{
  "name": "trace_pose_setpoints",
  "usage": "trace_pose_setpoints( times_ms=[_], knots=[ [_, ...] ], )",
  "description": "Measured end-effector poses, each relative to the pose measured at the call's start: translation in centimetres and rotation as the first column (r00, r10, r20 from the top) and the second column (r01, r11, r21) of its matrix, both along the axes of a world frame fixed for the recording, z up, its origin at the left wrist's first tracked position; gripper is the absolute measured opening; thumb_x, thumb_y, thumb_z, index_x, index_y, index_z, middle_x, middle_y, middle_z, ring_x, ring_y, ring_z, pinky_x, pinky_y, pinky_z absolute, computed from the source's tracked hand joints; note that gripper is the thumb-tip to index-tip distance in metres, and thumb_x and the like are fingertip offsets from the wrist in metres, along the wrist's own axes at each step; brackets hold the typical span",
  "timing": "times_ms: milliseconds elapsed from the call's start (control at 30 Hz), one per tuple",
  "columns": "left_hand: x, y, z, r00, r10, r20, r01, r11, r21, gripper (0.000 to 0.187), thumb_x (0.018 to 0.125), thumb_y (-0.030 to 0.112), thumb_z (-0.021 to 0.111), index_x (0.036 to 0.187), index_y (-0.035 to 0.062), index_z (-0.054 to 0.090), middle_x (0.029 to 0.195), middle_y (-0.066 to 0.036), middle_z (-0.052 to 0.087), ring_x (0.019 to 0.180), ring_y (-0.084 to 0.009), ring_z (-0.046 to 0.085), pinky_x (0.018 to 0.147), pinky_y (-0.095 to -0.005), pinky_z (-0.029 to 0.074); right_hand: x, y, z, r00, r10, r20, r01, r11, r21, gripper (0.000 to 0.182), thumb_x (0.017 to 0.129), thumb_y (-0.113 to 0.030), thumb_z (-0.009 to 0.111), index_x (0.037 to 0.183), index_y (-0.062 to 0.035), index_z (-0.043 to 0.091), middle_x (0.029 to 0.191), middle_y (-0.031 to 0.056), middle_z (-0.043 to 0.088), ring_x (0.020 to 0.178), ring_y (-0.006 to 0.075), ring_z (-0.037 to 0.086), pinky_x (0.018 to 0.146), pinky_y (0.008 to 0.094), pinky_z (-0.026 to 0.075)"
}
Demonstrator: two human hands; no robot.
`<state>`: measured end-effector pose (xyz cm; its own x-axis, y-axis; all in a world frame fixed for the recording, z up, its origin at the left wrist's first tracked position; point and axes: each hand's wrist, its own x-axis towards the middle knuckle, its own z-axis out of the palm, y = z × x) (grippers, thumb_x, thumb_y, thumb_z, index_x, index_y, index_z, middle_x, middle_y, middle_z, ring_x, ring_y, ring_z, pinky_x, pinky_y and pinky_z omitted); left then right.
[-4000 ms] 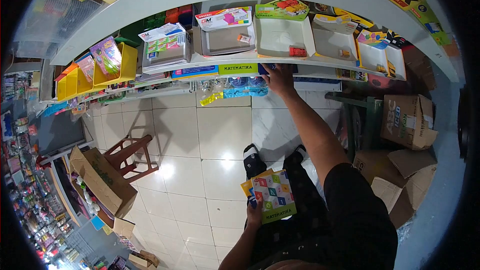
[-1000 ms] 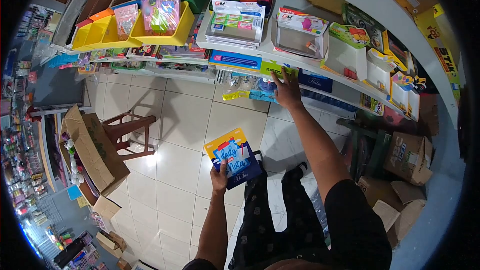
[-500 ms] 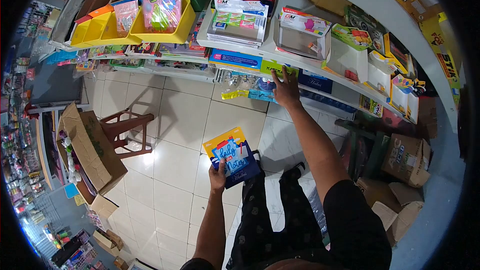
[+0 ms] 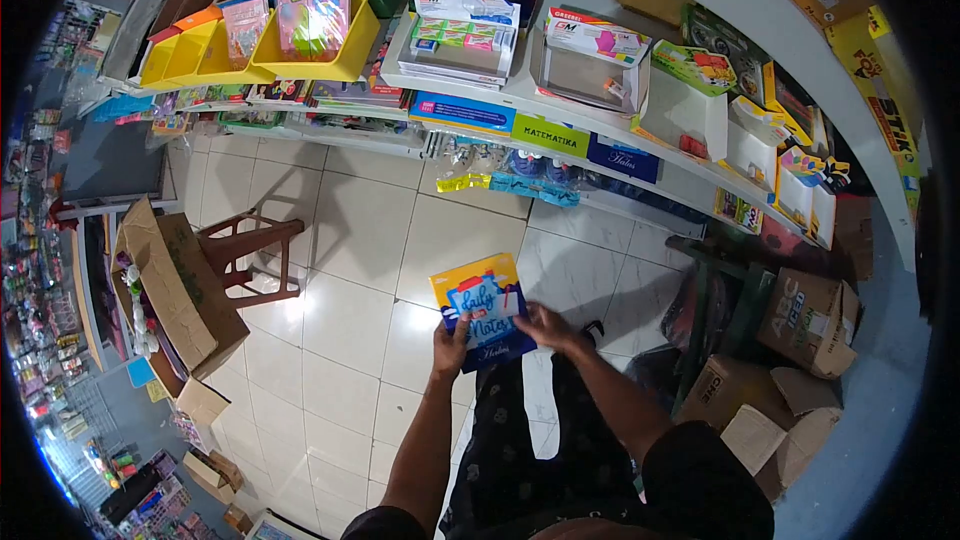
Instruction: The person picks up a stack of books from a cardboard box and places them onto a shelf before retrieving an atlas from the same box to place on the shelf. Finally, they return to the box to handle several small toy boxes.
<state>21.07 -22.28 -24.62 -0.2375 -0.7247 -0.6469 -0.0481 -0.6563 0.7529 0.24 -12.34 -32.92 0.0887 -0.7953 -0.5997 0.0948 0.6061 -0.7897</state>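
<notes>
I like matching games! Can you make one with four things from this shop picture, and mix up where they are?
Things:
1. Daily Notes book
2. Matematika book
3. brown stool
4. yellow tray

Places:
A. standing on the tiled floor, beside an open cardboard box
B. on the upper shelf, with a purple packet in it
C. between the left hand and the right hand
D. lying flat on a shelf with its green edge facing out

Pairs: 1-C, 2-D, 3-A, 4-B
</notes>
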Motion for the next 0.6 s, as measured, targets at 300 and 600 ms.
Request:
trace_pose_setpoints(
  times_ms=[300, 600],
  knots=[
    [-1.9, 4.2, 0.6, 0.985, -0.170, 0.014, 0.170, 0.985, 0.037, 0.031, 0.098, 0.023, 0.056, 0.118, -0.0001, 0.058, 0.105, -0.008, 0.065, 0.088, -0.0143, 0.064, 0.077, -0.0301, 0.053, 1.7, 7.3, 1.6, 0.925, -0.376, -0.049, 0.378, 0.924, 0.059, 0.044, 0.094, -0.028, 0.060, 0.129, -0.0061, 0.044, 0.106, 0.0064, 0.059, 0.084, 0.0149, 0.063, 0.055, 0.0308, 0.057],
    [-1.0, 2.8, 1.8, 0.976, -0.178, -0.130, 0.199, 0.963, 0.181, 0.042, 0.099, 0.029, 0.053, 0.131, 0.0021, 0.046, 0.119, -0.018, 0.063, 0.089, -0.0248, 0.069, 0.072, -0.0330, 0.057, -10.4, -9.2, 3.8, 0.743, -0.663, -0.096, 0.645, 0.747, -0.160, 0.047, 0.091, -0.037, 0.065, 0.122, -0.0065, 0.048, 0.099, 0.0063, 0.060, 0.072, 0.0137, 0.062, 0.047, 0.0271, 0.051]
  ],
)
